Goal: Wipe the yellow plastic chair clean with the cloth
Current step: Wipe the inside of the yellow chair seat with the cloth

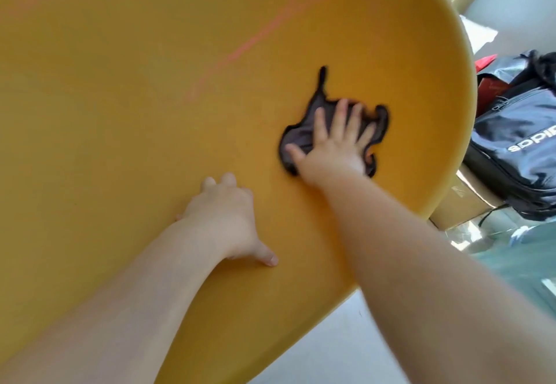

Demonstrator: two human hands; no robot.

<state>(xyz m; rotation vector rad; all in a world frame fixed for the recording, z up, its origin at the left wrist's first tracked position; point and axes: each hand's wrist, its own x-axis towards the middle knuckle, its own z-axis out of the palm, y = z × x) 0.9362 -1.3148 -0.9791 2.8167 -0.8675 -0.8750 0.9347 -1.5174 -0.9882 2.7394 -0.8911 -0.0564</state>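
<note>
The yellow plastic chair (135, 106) fills most of the head view, its smooth curved surface tilted and its rounded edge running down the right side. A small dark grey cloth (304, 135) lies flat on it right of centre. My right hand (334, 143) presses on the cloth with fingers spread and straight, covering its middle. My left hand (225, 218) rests on the bare yellow surface lower and to the left, thumb stretched out to the right, fingers bent at the tips against the plastic. Faint pinkish streaks (249, 43) cross the upper surface.
A black backpack with white lettering (520, 155) sits past the chair's right edge, with a red item (484, 61) behind it. Cardboard boxes (463, 206) stand beside the bag and at the top right. Pale floor (346, 347) shows below the chair edge.
</note>
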